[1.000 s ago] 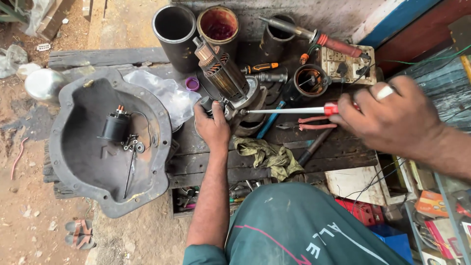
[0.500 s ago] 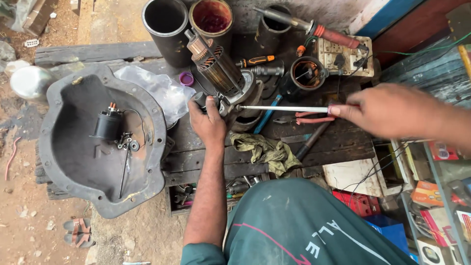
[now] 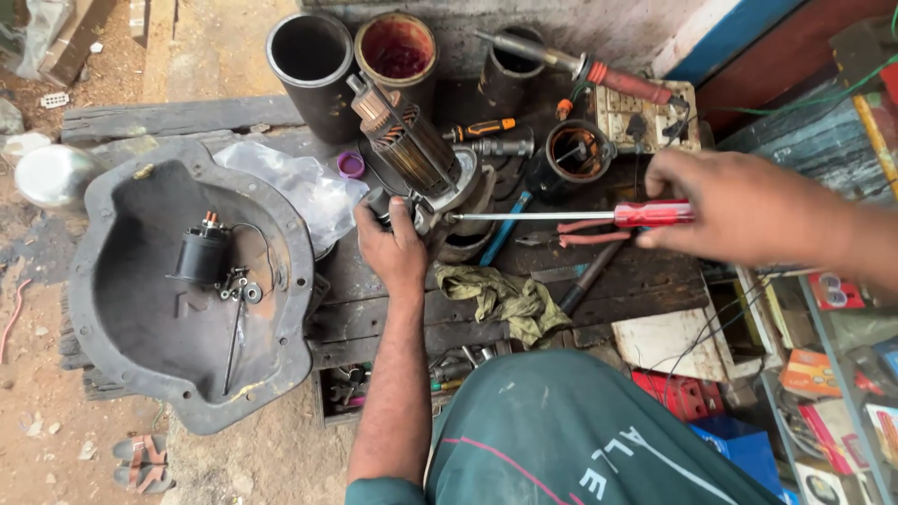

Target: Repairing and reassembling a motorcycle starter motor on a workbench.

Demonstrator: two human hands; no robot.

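L hand point(image 3: 393, 248) fingers clamped on copper-wound cylindrical motor armature point(image 3: 410, 150) at wooden worktop point(image 3: 645, 281) front edge, R hand point(image 3: 725, 206) gripping red-handled long steel screwdriver point(image 3: 561, 215), open room above crumpled green rag point(image 3: 505, 297).

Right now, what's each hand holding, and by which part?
Right hand holds the long screwdriver by its red handle, shaft level. Left hand grips the base of the motor armature assembly, where the screwdriver tip meets it.
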